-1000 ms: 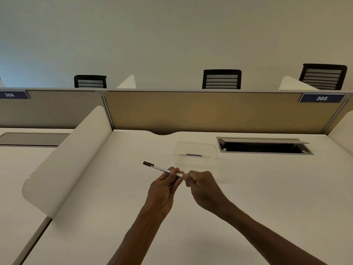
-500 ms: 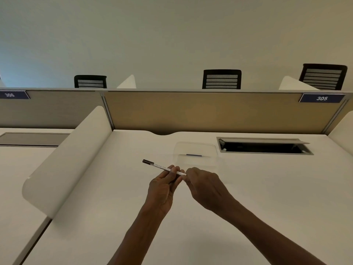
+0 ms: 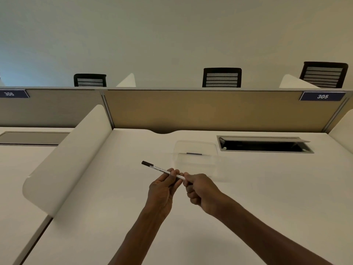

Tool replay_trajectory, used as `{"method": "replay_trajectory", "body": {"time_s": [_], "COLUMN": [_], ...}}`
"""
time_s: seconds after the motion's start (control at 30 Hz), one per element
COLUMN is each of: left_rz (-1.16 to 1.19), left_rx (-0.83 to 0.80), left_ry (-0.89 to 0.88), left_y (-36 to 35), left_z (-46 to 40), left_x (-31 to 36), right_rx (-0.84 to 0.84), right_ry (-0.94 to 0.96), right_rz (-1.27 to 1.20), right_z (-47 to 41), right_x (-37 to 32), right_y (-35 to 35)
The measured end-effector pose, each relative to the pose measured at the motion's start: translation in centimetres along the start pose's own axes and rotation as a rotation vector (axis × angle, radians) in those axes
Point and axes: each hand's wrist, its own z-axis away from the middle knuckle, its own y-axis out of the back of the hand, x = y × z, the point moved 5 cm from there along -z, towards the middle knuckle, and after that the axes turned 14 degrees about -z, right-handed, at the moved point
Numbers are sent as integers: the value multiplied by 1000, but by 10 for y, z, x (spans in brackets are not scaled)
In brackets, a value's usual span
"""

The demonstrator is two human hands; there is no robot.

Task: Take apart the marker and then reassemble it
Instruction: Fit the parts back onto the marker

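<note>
A thin white marker [image 3: 157, 167] with a dark end pointing up and left is held above the white desk [image 3: 267, 188]. My left hand [image 3: 162, 188] pinches its barrel near the middle. My right hand [image 3: 200, 190] is closed around the marker's right end, which is hidden inside the fingers. The two hands almost touch, with a short stretch of white barrel showing between them.
A clear plastic box [image 3: 195, 152] stands on the desk just behind the hands. An open cable hatch [image 3: 263, 145] lies at the back right. A curved white divider [image 3: 66, 165] borders the left side, and a tan partition [image 3: 200, 109] closes the back.
My right hand has shifted slightly at the marker's right end, its knuckles turning downward. The left hand and marker have barely moved.
</note>
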Motion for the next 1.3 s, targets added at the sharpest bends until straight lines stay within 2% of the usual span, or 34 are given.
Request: {"method": "replay_trajectory", "body": {"time_s": [0.1,0.2,0.27,0.37,0.47,0.57,0.63,0.73,0.77,0.8,0.83,0.87,1.0,1.07,1.17,1.3], "left_rz": [1,28,32,44,58,73,80,77,71,65,59,53,67,78,88,118], "left_rx": [4,11,15,11,7,0,5,9,11,13,13,13,17,19,19,19], "left_ry": [-12,5,25,49,60,44,35,28,26,22,15,6,1,20,42,56], "left_y": [-3,-4,-5,-6,-6,-3,-1,0,1,2,2,1,0,1,0,0], "left_z": [-1,-1,0,0,0,0,0,-1,-1,-2,-2,-2,-3,-2,2,4], "left_x": [3,2,2,2,3,4,3,0,-1,0,1,4,11,12,11,9], "right_rx": [47,63,53,66,106,109,113,94,65,46,42,50,80,55,4,11], "right_ry": [468,857,1044,1158,1192,1010,803,292,159,110,147,262,889,1077,1184,1069], "right_rz": [674,1190,1428,1604,1507,1128,808,190,37,-9,52,218,1172,1398,1493,1179], "right_z": [5,11,15,18,17,12,8,-3,-3,-1,0,1,12,15,15,9], "right_x": [-21,-26,-25,-26,-27,-22,-18,-3,2,3,-1,-7,-27,-27,-26,-26], "right_y": [-1,-1,0,-1,-3,-7,-8,-3,-4,-6,-7,-7,-15,-15,-15,-14]}}
